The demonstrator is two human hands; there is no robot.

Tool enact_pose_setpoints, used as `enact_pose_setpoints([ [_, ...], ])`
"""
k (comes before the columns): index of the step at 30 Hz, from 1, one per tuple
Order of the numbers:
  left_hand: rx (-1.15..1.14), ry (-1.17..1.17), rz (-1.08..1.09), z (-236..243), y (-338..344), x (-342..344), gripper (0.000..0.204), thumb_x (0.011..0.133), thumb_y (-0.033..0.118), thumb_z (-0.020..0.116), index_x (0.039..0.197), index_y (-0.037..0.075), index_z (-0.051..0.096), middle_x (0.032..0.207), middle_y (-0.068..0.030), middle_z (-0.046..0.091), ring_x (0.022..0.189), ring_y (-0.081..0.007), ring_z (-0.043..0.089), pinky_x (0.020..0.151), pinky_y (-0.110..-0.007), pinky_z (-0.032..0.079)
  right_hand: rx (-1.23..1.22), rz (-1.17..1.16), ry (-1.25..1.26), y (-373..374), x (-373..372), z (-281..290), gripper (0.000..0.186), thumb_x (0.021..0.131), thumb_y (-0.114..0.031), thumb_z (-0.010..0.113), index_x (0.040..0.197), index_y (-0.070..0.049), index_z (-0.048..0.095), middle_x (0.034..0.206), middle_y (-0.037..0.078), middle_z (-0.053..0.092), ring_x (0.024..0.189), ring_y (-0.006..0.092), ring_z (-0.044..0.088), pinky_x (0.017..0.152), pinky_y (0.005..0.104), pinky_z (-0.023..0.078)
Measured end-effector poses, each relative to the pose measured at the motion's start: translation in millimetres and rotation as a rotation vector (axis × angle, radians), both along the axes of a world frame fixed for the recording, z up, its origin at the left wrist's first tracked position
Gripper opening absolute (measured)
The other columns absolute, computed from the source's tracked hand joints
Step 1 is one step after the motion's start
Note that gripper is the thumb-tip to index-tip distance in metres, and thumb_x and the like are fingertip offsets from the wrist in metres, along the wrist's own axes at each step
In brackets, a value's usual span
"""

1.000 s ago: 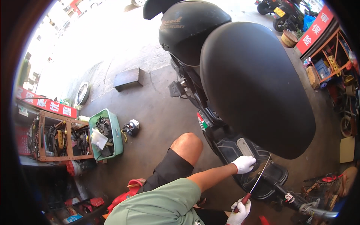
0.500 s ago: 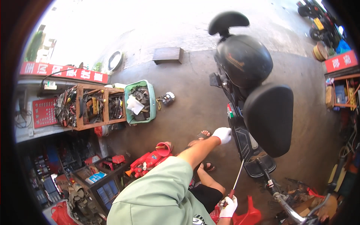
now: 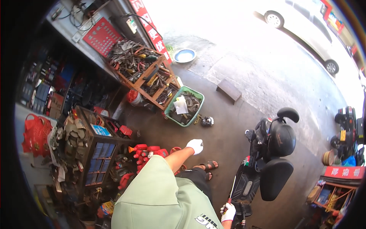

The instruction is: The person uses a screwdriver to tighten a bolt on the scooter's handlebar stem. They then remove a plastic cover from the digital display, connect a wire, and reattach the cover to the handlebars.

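My left hand [image 3: 195, 146], in a white glove, is raised beside the scooter with its fingers curled; whether it holds anything I cannot make out. My right hand [image 3: 228, 211], also gloved, grips the red handle of a long screwdriver [image 3: 233, 185], whose metal shaft points up alongside the black scooter's footboard [image 3: 249, 188]. The scooter's seat [image 3: 276, 179] and a black helmet or top case [image 3: 281, 139] lie to the right of my hands.
A wooden tool rack [image 3: 145, 74] and a green tub of parts [image 3: 185, 121] stand ahead-left. A dark cabinet [image 3: 97, 164] and red bottles [image 3: 146, 154] are at left. A wooden step [image 3: 228, 91] lies ahead; parked scooters [image 3: 343, 133] and a white car [image 3: 305, 30] are beyond.
The view has swung left toward the tool rack. My left hand has moved away from the scooter toward the green tub side. My right hand still holds the screwdriver.
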State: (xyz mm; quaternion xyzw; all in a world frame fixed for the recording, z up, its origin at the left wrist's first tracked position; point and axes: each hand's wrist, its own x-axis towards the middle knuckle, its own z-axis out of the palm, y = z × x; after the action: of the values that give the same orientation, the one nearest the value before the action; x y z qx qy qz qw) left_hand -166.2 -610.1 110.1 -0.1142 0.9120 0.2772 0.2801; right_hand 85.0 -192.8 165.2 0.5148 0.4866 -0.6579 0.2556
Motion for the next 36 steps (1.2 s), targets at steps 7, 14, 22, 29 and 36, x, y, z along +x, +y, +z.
enact_pose_setpoints([
  [7,-0.042,0.008,0.246,34,-89,153,0.029,0.09,0.032,0.063,0.105,0.012,0.076,0.109,-0.0152,0.076,0.106,-0.035,0.071,0.094,-0.044,0.056,-0.047,0.279,-0.024,-35,-55,-31,0.026,0.098,-0.038,0.064,0.09,-0.014,0.063,0.07,0.006,0.062,0.05,0.0211,0.055,0.043,0.0319,0.038],
  [14,-0.151,0.051,0.588,30,-176,235,0.024,0.088,0.032,0.07,0.1,0.012,0.077,0.105,-0.0141,0.077,0.104,-0.0321,0.072,0.094,-0.042,0.057,-0.002,0.481,0.098,-89,-102,-59,0.017,0.096,-0.022,0.061,0.104,-0.008,0.061,0.077,0.006,0.061,0.053,0.02,0.057,0.043,0.0341,0.043],
  [22,-0.056,0.154,0.788,12,-254,148,0.023,0.088,0.028,0.07,0.101,0.01,0.074,0.102,-0.0153,0.077,0.1,-0.0331,0.073,0.09,-0.044,0.058,-0.138,0.546,0.131,-186,-205,-27,0.03,0.101,-0.024,0.064,0.124,-0.005,0.061,0.095,0.009,0.07,0.056,0.0157,0.058,0.045,0.0273,0.043],
  [29,0.127,0.215,0.953,-30,-331,33,0.02,0.089,0.024,0.071,0.1,0.008,0.073,0.098,-0.0145,0.077,0.095,-0.0313,0.074,0.087,-0.041,0.059,0.045,1.062,0.332,-403,-380,12,0.051,0.099,-0.018,0.063,0.146,-0.001,0.052,0.11,0.006,0.067,0.062,0.0106,0.06,0.057,0.0248,0.048],
  [36,0.314,0.111,1.256,-77,-352,70,0.017,0.09,0.016,0.071,0.101,0.003,0.072,0.09,-0.0106,0.076,0.083,-0.0201,0.073,0.078,-0.035,0.058,0.154,1.38,0.829,-629,-560,-117,0.05,0.092,-0.017,0.068,0.14,-0.006,0.057,0.12,0.016,0.068,0.108,0.0263,0.065,0.099,0.0363,0.049],
])
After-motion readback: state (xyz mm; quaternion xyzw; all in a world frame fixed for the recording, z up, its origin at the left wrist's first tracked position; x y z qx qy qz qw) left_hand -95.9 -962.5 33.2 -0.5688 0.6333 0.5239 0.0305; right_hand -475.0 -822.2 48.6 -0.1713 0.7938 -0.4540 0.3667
